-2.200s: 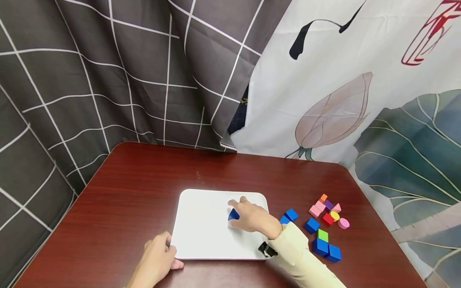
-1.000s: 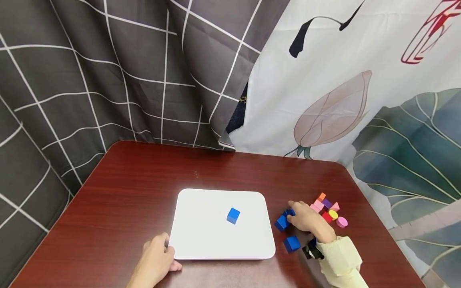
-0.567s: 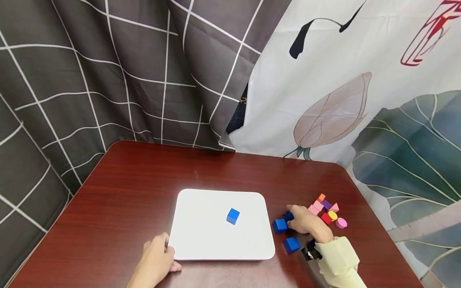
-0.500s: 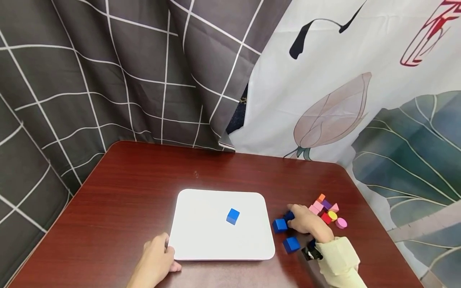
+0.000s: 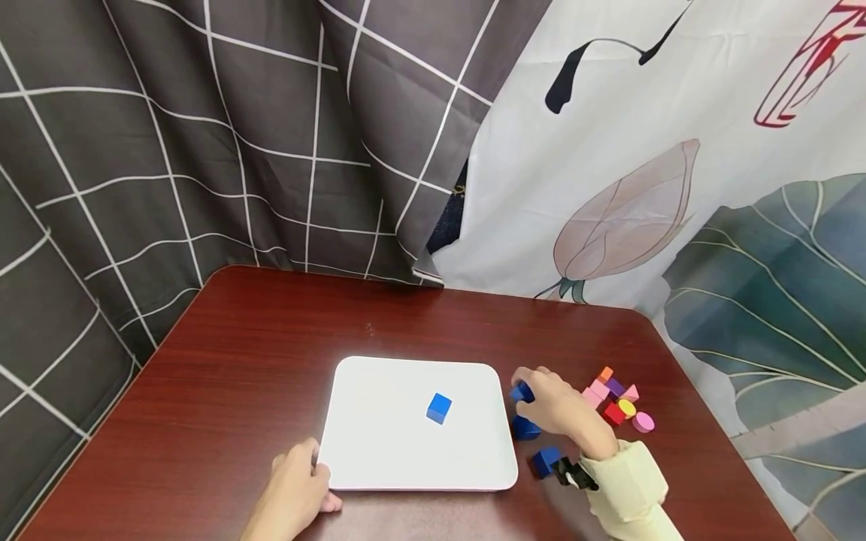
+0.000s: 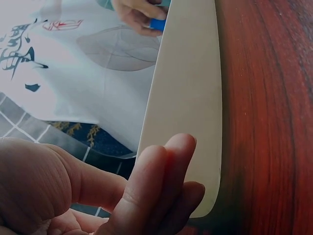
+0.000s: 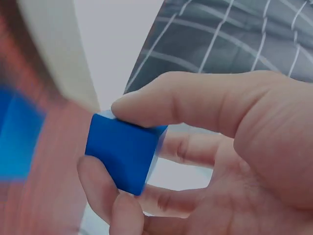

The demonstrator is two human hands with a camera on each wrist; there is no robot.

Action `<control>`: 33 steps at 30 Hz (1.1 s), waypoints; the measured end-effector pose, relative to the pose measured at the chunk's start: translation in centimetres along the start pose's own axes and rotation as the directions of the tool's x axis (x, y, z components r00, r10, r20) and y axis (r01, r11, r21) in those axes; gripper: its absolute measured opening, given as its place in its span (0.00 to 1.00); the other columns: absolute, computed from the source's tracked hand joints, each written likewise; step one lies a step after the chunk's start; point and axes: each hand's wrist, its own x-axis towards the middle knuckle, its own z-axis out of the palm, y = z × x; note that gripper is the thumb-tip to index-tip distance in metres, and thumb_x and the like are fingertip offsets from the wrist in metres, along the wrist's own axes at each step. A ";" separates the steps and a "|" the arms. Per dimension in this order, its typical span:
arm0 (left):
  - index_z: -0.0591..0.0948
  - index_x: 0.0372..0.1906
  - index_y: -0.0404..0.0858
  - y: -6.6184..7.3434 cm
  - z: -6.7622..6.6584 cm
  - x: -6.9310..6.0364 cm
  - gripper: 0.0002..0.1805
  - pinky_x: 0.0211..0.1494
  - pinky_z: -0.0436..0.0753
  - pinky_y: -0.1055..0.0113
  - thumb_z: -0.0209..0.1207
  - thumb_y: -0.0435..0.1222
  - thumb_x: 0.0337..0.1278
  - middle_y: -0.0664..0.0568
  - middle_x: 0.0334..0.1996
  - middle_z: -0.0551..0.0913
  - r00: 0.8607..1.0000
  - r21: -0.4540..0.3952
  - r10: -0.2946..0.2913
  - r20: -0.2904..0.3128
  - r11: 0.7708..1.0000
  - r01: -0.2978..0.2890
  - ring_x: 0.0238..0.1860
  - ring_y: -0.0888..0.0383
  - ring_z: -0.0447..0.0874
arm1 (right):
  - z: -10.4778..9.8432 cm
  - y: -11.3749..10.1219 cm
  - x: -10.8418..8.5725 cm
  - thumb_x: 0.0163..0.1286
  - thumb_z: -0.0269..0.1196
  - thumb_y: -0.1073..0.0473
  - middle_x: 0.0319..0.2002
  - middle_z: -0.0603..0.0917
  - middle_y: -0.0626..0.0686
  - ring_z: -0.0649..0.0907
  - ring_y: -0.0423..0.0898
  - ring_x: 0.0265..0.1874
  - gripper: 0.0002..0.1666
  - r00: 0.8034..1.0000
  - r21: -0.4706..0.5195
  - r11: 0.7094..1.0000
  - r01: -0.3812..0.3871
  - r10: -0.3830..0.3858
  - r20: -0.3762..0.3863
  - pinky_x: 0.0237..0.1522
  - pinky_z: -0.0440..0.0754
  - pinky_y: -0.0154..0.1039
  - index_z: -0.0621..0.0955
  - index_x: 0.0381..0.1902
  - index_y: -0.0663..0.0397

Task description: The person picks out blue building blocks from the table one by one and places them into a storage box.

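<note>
Shifted leftward since half a second ago, the right hand [image 5: 556,406] and the smooth blue cube [image 5: 522,392] it holds are now closer to the right edge of the flat white rounded-corner board [image 5: 406,447]. Nearest the viewer, the left hand [image 5: 294,485] sits at the board's near left corner, fingers loosely bent and gripping nothing; whether their tips touch the edge is hard to tell. On the right, a pale yellow sleeve [image 5: 628,481] covers the forearm, with a small black device [image 5: 575,476] at the wrist. Just left of that device, a second blue cube [image 5: 545,462] lies on the dark red-brown wood-grain bench [image 5: 284,323]. Slightly farther, a third blue cube [image 5: 525,428] lies near the board's right edge. Thumb and fingers of the right hand pinch the held cube from opposite sides; whether it clears the bench cannot be told. A fourth blue cube [image 5: 438,408] rests on the board, right of its middle, well apart from both hands. Beyond the right wrist cluster a pink disc [image 5: 643,422], a red block [image 5: 614,414], a yellow round block [image 5: 626,408], pink blocks [image 5: 595,392], a purple block [image 5: 615,388] and an orange block [image 5: 605,373]. Behind the bench hang a dark grey white-gridded curtain [image 5: 264,150] and a white flower-printed cloth [image 5: 507,225].
</note>
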 end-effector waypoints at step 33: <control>0.63 0.55 0.15 0.0 0.4 0.1 0.25 0.37 0.79 0.59 0.44 0.24 0.49 0.52 0.16 0.77 0.999 0.046 0.044 0.005 0.998 -0.044 0.12 0.65 0.77 | 4.3 -5.4 -0.2 0.52 0.67 0.55 0.28 0.72 0.47 0.71 0.42 0.23 0.18 0.965 -0.186 0.961 0.203 -0.165 0.201 0.23 0.69 0.38 0.78 0.42 0.47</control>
